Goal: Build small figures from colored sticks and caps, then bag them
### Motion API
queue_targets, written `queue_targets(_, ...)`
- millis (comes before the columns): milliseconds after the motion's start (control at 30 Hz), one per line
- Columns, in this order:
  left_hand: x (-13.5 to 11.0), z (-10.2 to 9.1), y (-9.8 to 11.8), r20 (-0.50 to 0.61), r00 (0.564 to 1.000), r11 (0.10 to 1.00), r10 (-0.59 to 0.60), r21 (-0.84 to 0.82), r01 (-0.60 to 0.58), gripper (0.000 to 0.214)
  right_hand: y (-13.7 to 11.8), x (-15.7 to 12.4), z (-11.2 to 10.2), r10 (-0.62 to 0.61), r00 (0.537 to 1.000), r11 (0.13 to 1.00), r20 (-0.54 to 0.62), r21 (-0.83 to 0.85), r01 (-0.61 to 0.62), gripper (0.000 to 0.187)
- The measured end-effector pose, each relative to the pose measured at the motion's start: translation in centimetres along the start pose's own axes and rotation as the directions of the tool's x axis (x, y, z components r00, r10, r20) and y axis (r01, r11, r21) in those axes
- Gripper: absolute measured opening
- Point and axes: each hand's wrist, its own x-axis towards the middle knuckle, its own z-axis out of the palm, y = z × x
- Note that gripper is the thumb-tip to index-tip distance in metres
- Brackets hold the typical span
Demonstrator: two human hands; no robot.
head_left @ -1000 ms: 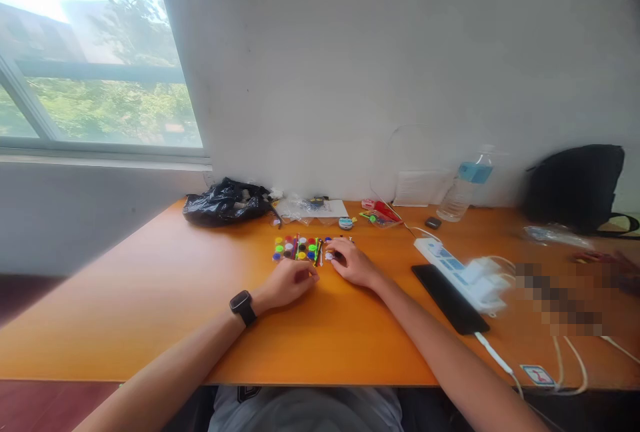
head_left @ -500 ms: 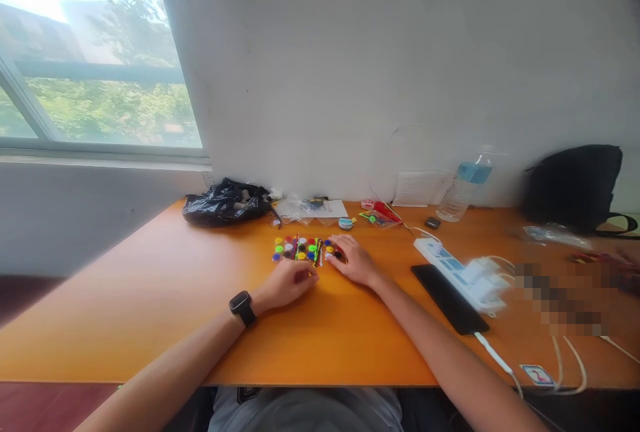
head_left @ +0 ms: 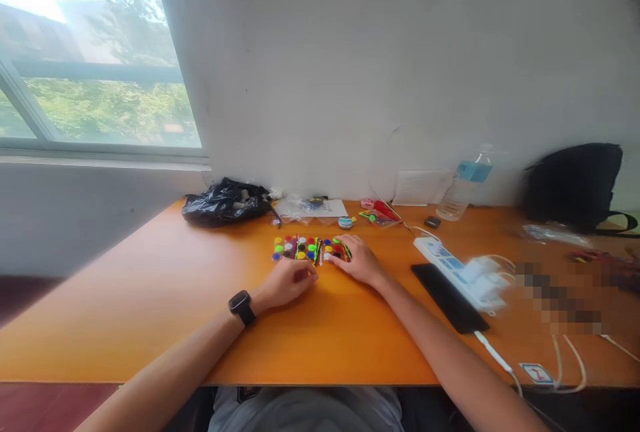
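Aligning the coloured pots (head_left: pixel 311 248) on the table (head_left: pixel 150 299) seems in hand: the right hand (head_left: pixel 364 264), thumb and fingers apart, spans their right end (whether the curled left hand (head_left: pixel 283 284) grips anything, I cannot tell); next calls for gentle nudging.

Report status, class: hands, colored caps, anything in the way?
Left hand curled, near colored caps. Right hand spread at their right end, partly hiding some. Grip unclear.

Daylight from pale-framed glass window (head_left: pixel 100 75), upper left; sky blown out. Soft glare on left of glossy orange wooden tabletop (head_left: pixel 150 299). Plain grey wall (head_left: pixel 350 85) dims toward top-right corner. White plastic plugs (head_left: pixel 486 279) smeared; mosaic patch beside them.
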Motion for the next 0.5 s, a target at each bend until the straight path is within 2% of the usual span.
queue_targets(167, 0.02, -0.06, 0.06, 0.004, 1.0, 1.0, -0.005, 0.008, 0.005, 0.023, 0.35, -0.14, 0.05, 0.015, 0.999, 1.0, 0.034, -0.011, -0.014, 0.051)
queue_targets(500, 0.05, 0.02, 0.0, -0.001, 1.0, 1.0, 0.002, 0.012, -0.002, 0.023, 0.64, -0.25, 0.59, -0.032, 0.997, 0.999, 0.067, -0.003, 0.032, 0.052)
